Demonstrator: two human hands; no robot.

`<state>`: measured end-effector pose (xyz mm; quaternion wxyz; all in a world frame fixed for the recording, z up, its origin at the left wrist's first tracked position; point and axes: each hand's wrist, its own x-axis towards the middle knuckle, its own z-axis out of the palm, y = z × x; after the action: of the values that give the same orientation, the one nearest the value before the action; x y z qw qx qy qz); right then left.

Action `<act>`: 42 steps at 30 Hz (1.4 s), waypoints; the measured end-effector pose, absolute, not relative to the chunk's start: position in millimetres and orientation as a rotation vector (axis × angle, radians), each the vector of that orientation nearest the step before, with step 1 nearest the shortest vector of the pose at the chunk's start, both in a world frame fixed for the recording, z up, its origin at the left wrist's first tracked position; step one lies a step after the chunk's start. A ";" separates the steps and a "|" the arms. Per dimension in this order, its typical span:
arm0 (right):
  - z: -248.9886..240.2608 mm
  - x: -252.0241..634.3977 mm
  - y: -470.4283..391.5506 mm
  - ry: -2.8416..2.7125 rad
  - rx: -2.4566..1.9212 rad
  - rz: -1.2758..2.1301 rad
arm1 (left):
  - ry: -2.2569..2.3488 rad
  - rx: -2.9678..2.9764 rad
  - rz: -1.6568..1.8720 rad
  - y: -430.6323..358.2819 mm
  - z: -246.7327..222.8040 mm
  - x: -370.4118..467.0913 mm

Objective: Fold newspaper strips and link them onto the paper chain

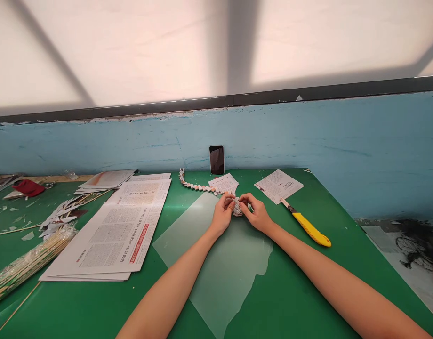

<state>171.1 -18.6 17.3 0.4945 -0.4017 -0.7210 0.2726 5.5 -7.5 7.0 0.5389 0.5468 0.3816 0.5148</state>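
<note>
Between my two hands is a zigzag chain of folded newspaper strips [201,188], bunched into a small clump at the near end. Its loose tail curves away to the left on the table. My left hand [223,214] pinches the clump from the left side. From the right, my right hand [256,213] grips the same clump with bent fingers. The fingers partly cover the folded paper. Beneath my hands lies a translucent sheet [216,263] with a ragged right edge. One small newspaper piece [224,182] sits just behind the clump.
A yellow utility knife [311,230] lies to the right by a newspaper square [280,185]. A phone [217,159] leans on the blue wall [308,136]. Left are stacked newspapers [114,235], bundled thin sticks [29,263] and a red cloth-like item [29,187]. The green table [294,292] ends at right.
</note>
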 end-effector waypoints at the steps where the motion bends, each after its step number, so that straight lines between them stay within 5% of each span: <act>1: 16.7 171.6 -18.9 -1.754 -0.949 0.673 | 0.901 1.281 1.221 -6.5 6.1 4.9; 19: 9.2 170.5 -11.4 -1.700 -1.002 0.751 | 0.703 1.207 1.073 -6.7 6.7 4.1; 28: 5.5 171.4 -5.7 -1.543 -0.966 0.937 | 1.070 1.578 1.338 -16.7 15.2 8.8; 42: 14.7 172.1 -3.2 -1.426 -0.959 1.064 | 0.917 1.925 1.280 -29.5 17.4 9.5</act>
<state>172.1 -3.2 14.7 0.5313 -0.4021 -0.5977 0.4459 9.5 -29.5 17.4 0.3215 0.7330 0.3491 0.4872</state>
